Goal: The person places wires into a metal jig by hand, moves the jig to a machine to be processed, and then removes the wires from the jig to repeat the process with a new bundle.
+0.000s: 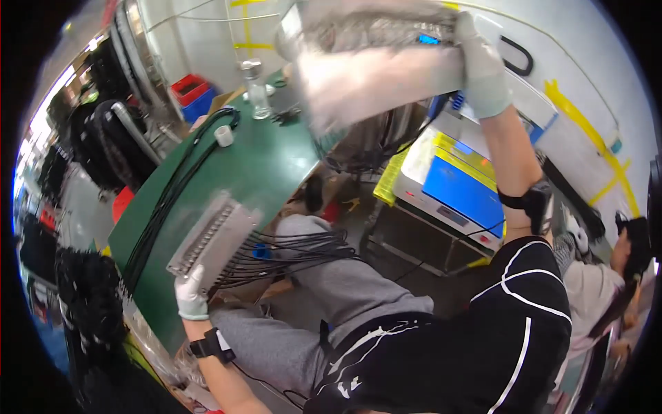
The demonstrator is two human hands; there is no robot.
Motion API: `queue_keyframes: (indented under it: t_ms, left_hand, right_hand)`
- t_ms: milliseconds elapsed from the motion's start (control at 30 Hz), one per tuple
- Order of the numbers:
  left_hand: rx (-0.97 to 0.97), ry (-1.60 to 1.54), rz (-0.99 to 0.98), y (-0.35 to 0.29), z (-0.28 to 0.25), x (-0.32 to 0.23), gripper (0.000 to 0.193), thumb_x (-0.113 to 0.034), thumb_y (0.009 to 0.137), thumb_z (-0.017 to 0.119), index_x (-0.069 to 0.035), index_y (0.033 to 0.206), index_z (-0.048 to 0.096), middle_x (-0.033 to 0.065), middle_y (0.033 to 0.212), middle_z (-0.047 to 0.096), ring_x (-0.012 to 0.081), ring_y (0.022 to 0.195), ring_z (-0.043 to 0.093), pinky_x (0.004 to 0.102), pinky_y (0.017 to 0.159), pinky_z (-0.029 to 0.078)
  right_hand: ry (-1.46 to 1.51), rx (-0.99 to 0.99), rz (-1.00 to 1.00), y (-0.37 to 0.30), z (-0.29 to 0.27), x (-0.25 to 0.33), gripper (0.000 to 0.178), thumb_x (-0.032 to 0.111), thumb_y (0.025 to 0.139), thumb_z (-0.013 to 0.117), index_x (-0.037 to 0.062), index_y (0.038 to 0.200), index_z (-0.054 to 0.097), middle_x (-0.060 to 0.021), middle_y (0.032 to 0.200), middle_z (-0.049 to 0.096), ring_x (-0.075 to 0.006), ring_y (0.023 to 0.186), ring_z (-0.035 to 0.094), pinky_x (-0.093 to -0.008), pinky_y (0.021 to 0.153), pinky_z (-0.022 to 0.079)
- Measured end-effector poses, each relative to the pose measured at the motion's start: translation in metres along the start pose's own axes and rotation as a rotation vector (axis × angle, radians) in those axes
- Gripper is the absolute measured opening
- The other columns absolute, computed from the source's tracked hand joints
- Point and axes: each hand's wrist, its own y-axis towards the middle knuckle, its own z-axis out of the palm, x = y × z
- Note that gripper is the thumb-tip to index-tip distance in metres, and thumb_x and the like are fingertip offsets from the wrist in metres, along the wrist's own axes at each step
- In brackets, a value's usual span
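Note:
My left hand (192,295), in a pale glove, grips the near end of a flat metal fixture (215,238) with a row of slots along it. Many thin black cables (296,250) run from the fixture's side across my lap. Raised at the upper right, my right hand (483,72), also gloved, touches the right edge of a large pale, box-like thing (379,79). That thing is shiny and crinkled along its upper part and blurred, so I cannot tell its kind. The right fingers are smeared and partly hidden.
The green table (276,155) holds a bundle of black cable (172,190), a white roll (224,136) and a glass bottle (257,93). A blue-and-white machine (455,186) stands on a metal-framed stand to the right. Red and blue bins (189,90) sit behind. Another person (596,283) is at right.

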Motion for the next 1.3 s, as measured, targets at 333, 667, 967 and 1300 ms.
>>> queue_keyframes:
  t_ms: [333, 667, 967, 1300]
  left_hand:
    - [-0.090, -0.086, -0.257, 0.024, 0.011, -0.010, 0.048, -0.016, 0.097, 0.062, 0.000, 0.140, 0.049, 0.0143, 0.130, 0.061, 0.0262, 0.110, 0.065, 0.0378, 0.085, 0.059]
    - [-0.142, -0.041, -0.287, 0.021, -0.010, -0.003, 0.052, -0.022, 0.097, 0.064, -0.002, 0.142, 0.048, 0.0144, 0.131, 0.060, 0.0275, 0.112, 0.064, 0.0400, 0.087, 0.058]
    - [-0.125, -0.043, -0.289, 0.019, -0.004, -0.007, 0.054, -0.023, 0.098, 0.061, 0.001, 0.144, 0.044, 0.0167, 0.137, 0.056, 0.0307, 0.120, 0.060, 0.0456, 0.100, 0.053]
    - [-0.105, -0.032, -0.287, 0.020, 0.008, -0.008, 0.047, -0.024, 0.100, 0.059, 0.002, 0.139, 0.051, 0.0172, 0.133, 0.059, 0.0283, 0.114, 0.064, 0.0393, 0.095, 0.056]
  right_hand:
    - [0.114, -0.384, 0.631, -0.109, -0.224, -0.090, 0.062, 0.050, 0.095, 0.065, -0.0014, 0.129, 0.060, -0.0114, 0.125, 0.066, -0.0189, 0.107, 0.066, -0.0317, 0.093, 0.053]
    - [-0.439, -0.606, 1.055, -0.234, -0.301, -0.289, 0.069, 0.049, 0.091, 0.068, -0.0023, 0.136, 0.057, -0.0145, 0.134, 0.061, -0.0237, 0.126, 0.055, -0.0335, 0.106, 0.039]
    - [-0.487, -0.457, 0.860, -0.259, -0.342, -0.374, 0.078, 0.046, 0.091, 0.070, 0.0065, 0.152, 0.040, -0.0124, 0.144, 0.054, -0.0239, 0.133, 0.048, -0.0354, 0.109, 0.037]
    - [-1.404, -0.006, 1.309, -0.208, -0.281, -0.284, 0.070, 0.068, 0.093, 0.042, 0.0163, 0.139, 0.057, -0.0163, 0.137, 0.060, -0.0357, 0.129, 0.054, -0.0430, 0.107, 0.041]
